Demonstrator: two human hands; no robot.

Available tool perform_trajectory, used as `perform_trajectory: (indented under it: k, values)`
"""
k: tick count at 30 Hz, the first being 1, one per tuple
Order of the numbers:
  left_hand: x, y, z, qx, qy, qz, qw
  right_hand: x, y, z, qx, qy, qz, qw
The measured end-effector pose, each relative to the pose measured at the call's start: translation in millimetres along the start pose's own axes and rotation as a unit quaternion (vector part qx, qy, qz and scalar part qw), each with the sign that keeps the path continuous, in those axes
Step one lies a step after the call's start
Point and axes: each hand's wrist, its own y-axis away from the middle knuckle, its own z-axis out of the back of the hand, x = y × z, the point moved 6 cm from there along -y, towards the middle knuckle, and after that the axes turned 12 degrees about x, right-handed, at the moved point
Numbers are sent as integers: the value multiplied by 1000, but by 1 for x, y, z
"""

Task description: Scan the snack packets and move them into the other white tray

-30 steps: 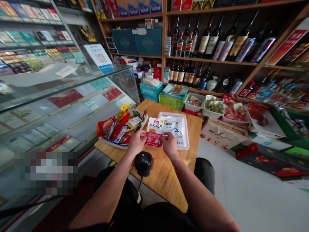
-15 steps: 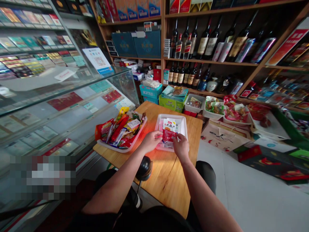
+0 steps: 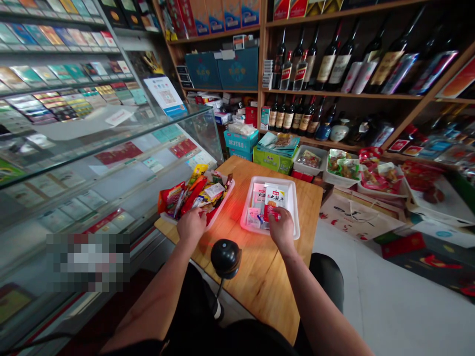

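My right hand is closed on the lower edge of a white-and-red snack packet, over the white plastic tray. Under and beside that packet lie other pale packets in the tray. My left hand is at the front edge of the left tray, which is heaped with colourful snack packets. Its fingers are bent together against the packets there; what they grip, if anything, is hidden. A black scanner-like device stands near the table's front edge, between my arms, casting red light.
Both trays sit on a small wooden table. A glass display counter runs along the left. Shelves of bottles stand behind. Boxes and trays of packaged food line the floor area at the back right.
My left hand has left the red packet and moved left to the heaped tray. My right hand stays over the white tray, where the packet now shows a white-and-red face. The view has shifted left.
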Motion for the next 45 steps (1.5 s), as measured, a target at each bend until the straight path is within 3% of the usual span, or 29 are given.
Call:
perform_trajectory:
  k: [6,13,19,28,30,35,38,42,43,45]
  values:
    - [36,-1,-8,20,-82,65,994,11,2,-11,14,-3,26,1000]
    - [43,-7,-11,26,-62,89,994,27,8,-13,23,-7,47,999]
    - [43,0,-4,-7,-63,73,995,42,14,-20,48,-25,55,997]
    - [46,-8,-8,62,-84,81,991,66,26,-40,129,-47,45,989]
    - [45,-5,-4,48,-74,80,993,67,28,-38,130,-51,47,989]
    - [29,23,18,-55,-26,25,998,68,31,-37,142,-93,20,985]
    - [3,49,29,-91,20,-73,993,71,34,-50,218,-211,-57,951]
    - [-35,83,32,-82,38,-189,978,85,47,-71,318,-418,-171,834]
    - [-43,90,31,-78,45,-214,973,88,49,-72,317,-442,-179,820]
    - [-53,100,33,-83,84,-249,961,90,48,-70,293,-457,-177,821]
